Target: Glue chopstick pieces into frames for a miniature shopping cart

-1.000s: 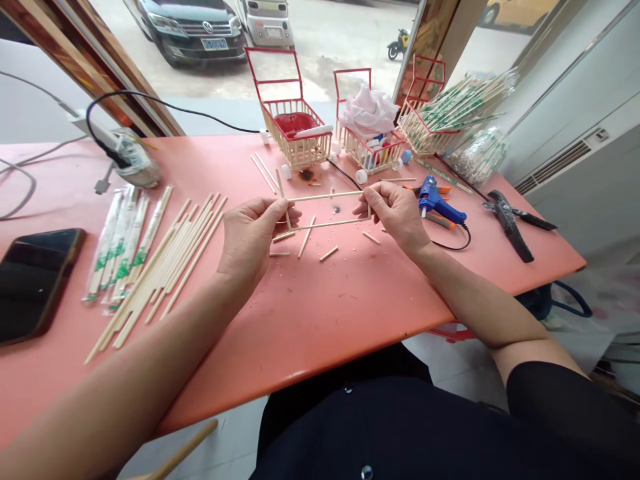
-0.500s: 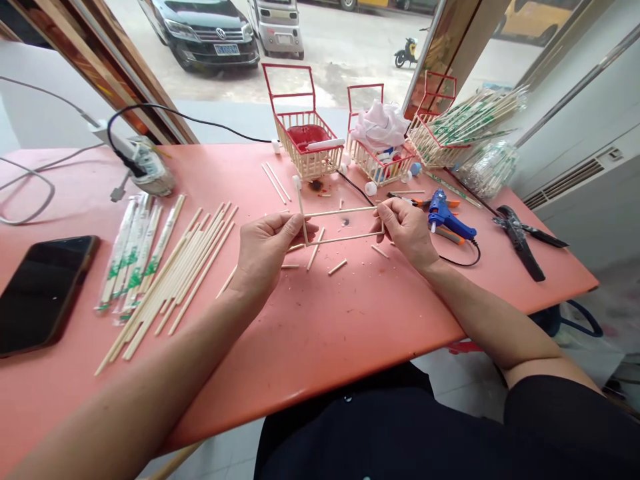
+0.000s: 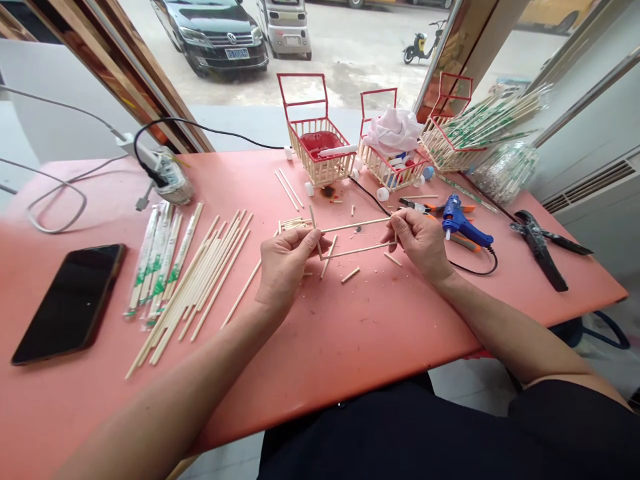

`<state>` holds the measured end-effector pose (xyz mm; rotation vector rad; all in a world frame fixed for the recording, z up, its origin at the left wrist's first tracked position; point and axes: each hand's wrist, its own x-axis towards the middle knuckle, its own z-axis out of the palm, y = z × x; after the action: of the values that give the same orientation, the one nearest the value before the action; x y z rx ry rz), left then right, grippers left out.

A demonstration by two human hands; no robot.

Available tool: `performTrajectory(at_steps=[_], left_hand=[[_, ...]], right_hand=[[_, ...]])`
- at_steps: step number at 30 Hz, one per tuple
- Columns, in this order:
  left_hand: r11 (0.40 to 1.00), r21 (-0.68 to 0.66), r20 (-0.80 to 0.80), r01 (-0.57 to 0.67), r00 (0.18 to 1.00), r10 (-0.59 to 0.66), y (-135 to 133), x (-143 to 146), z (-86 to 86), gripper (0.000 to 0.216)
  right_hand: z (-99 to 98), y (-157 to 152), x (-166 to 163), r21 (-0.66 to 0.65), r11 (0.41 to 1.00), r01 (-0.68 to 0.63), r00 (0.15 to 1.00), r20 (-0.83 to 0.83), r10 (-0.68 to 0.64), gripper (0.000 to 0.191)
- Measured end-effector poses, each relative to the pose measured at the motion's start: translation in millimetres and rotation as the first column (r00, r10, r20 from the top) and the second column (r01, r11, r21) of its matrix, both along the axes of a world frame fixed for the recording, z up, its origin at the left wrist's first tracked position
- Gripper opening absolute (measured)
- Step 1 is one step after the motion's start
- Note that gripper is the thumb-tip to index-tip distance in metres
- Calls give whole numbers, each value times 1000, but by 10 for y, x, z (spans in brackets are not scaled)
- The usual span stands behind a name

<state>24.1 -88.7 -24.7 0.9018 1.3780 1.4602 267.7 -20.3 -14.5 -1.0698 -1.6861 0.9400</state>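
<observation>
Between my hands hangs a rectangular frame of thin wooden sticks [image 3: 357, 253], raised over the middle of the table. My left hand [image 3: 290, 261] pinches its left end, where one stick pokes up past the corner. At the opposite end, my right hand [image 3: 419, 241] grips the short side between thumb and fingers. Beneath and around the frame lie short cut stick pieces [image 3: 351, 275]. A bundle of long wooden sticks [image 3: 200, 287] is spread left of my left hand. Nearest my right hand is a blue glue gun [image 3: 463, 223] lying on its side.
Three small stick-built carts with red rims, including one cart [image 3: 320, 150] holding something red, line the pink table's [image 3: 350, 373] back. Wrapped chopsticks [image 3: 160, 257] and a phone [image 3: 70, 303] lie left. A power strip [image 3: 167, 177] trails cables. Black-handled cutters [image 3: 540, 250] lie right.
The whole view has shifted, so everything appears slightly farther right and lower. Both hands keep hold of the stick frame, which looks a little more tilted.
</observation>
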Motion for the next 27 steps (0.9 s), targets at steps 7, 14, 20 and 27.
performTrajectory(at_steps=[7, 14, 20, 27], left_hand=[[996, -79, 4, -30, 1000, 30, 7, -2, 9, 48], [995, -96, 25, -16, 1000, 18, 1, -10, 18, 49], [994, -104, 43, -17, 999, 22, -3, 4, 33, 53], [996, -87, 38, -8, 999, 11, -9, -23, -22, 54]], right_hand=[[-38, -28, -12, 17, 1000, -10, 1000, 6, 10, 59], [-53, -18, 0, 35, 999, -20, 1000, 2, 20, 56], [-48, -10, -1, 39, 999, -23, 1000, -3, 23, 59], [-45, -23, 1, 40, 999, -32, 999, -24, 33, 58]])
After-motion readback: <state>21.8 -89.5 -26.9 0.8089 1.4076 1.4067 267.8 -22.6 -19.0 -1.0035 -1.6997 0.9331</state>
